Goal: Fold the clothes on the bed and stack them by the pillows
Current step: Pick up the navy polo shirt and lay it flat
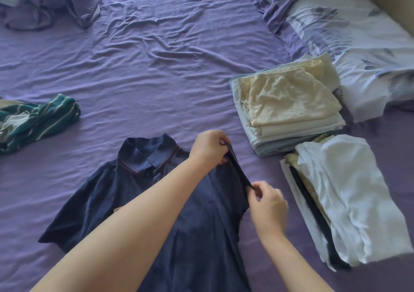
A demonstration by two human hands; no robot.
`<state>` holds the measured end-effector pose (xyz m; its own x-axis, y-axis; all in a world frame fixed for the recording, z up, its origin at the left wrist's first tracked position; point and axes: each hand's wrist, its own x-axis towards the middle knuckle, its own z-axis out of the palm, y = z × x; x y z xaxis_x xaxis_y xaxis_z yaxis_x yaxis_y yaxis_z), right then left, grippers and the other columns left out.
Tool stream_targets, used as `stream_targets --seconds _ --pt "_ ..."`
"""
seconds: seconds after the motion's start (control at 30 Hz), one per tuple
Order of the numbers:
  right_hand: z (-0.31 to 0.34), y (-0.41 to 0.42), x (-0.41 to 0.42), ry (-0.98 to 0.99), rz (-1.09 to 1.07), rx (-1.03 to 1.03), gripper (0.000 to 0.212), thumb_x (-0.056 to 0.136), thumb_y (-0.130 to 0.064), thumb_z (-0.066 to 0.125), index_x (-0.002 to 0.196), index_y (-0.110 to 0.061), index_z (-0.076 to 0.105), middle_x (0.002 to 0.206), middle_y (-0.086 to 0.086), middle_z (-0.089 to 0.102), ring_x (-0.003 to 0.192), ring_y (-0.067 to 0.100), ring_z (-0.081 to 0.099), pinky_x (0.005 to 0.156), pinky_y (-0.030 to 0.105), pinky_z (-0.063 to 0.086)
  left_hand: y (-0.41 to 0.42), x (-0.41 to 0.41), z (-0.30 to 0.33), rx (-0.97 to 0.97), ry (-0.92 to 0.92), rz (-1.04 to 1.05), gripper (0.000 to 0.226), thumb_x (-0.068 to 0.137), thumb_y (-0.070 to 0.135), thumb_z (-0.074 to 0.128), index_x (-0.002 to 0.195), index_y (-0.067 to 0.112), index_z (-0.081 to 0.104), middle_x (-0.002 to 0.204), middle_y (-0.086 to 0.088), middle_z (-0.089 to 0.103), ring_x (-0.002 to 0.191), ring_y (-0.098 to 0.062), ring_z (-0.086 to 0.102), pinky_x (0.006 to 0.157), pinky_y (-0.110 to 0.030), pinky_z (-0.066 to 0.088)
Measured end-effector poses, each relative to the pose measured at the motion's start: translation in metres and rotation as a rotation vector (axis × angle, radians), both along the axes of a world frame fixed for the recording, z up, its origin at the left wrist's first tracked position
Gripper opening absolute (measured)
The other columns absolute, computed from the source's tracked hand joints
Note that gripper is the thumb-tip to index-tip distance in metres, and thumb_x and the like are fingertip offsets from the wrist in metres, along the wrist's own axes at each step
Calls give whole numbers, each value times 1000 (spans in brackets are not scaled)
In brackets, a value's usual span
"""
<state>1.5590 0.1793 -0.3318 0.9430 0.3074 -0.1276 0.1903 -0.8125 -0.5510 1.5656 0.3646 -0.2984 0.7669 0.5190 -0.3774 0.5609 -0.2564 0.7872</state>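
Navy polo shirt (195,213) lies spread on the purple sheet (139,72) right in front of me, collar (147,155) away from me, its 1 visible sleeve out flat toward my left. My left hand (209,149) reaches across the shirt and pinches the far end of the other sleeve's dark edge, thumb and fingers curled round the cloth. My right hand (267,204) pinches the near end of that same edge between thumb and forefinger, so the strip of fabric runs taut between my 2 hands and stands lifted off the shirt's body. My left forearm lies over the chest of the shirt.

To my right, 2 folded stacks sit on the sheet. The farther stack (289,106) has pale yellow pieces on top of light blue ones and sits just beside the floral pillow (358,41), its far corner touching or nearly touching the pillowcase; I cannot tell which. The nearer stack (349,200) is topped by a white piece, with a dark layer and a pale yellow one showing along its left edge, and it lies just beside the first stack.

At my left, well apart from the shirt, a teal striped garment (38,121) lies crumpled and unfolded. In the far left corner a heap of lilac and pale blue cloth (49,0) is bunched on the sheet.
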Motion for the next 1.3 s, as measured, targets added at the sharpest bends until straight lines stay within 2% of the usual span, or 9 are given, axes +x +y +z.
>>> stream_targets --seconds 0.23,0.3,0.47,0.6,0.67,0.83,1.0,1.17,1.3 --pt "-26 -16 20 201 -86 -89 6 91 -20 53 93 -19 46 86 1 61 77 26 54 59 32 38 -39 30 -38 -138 44 -207 50 89 -1 41 131 24 52 124 -3 55 107 -19 58 75 -26 48" --pt "-33 -19 22 195 -32 -72 6 91 -17 53 90 -20 47 88 -1 58 80 23 53 61 32 38 -38 19 -51 -34 90 -205 53 90 -3 35 134 22 50 132 -4 53 118 -20 53 90 -28 47" --pt "-44 -20 12 -156 459 -160 40 70 -12 79 107 -10 67 112 10 65 103 33 62 79 41 53 -24 -32 -76 341 152 -271 49 90 -1 37 131 21 54 138 -1 48 130 -20 39 104 -37 38" --pt "-44 5 6 -253 797 -286 56 66 -29 83 118 -18 66 125 10 61 117 28 58 91 48 49 -17 -82 -95 625 278 -432 54 96 12 39 147 27 29 156 0 23 145 -21 13 117 -38 16" --pt "-41 23 4 -282 855 -343 57 65 -31 82 118 -17 66 127 11 60 119 28 56 94 51 48 -14 -112 -98 706 352 -467 58 95 17 46 148 28 26 157 0 19 146 -22 12 117 -42 12" --pt "-32 71 -17 -386 1108 -386 56 59 -38 85 109 -16 71 120 10 65 115 27 59 89 51 51 -1 -190 -85 790 331 -367 58 54 27 90 109 23 71 120 -2 66 109 -23 64 86 -42 54" --pt "-37 110 -72 -400 1422 -350 59 56 -49 84 108 -23 72 116 4 68 108 21 64 82 39 56 17 -260 -76 782 290 -154 48 59 20 88 105 17 73 112 -6 69 100 -22 68 82 -39 56" --pt "-35 164 -123 -374 1497 -376 60 56 -46 85 109 -21 71 118 5 67 106 22 65 78 36 57 43 -321 -67 796 341 -20 39 50 6 86 86 17 75 98 -2 72 96 -23 69 84 -42 56" --pt "-42 207 -152 -368 1591 -358 51 89 -36 58 135 -15 49 145 12 41 132 31 41 100 43 42 66 -356 -66 729 325 287 41 62 -7 77 100 7 73 106 -16 68 101 -35 65 84 -48 54"
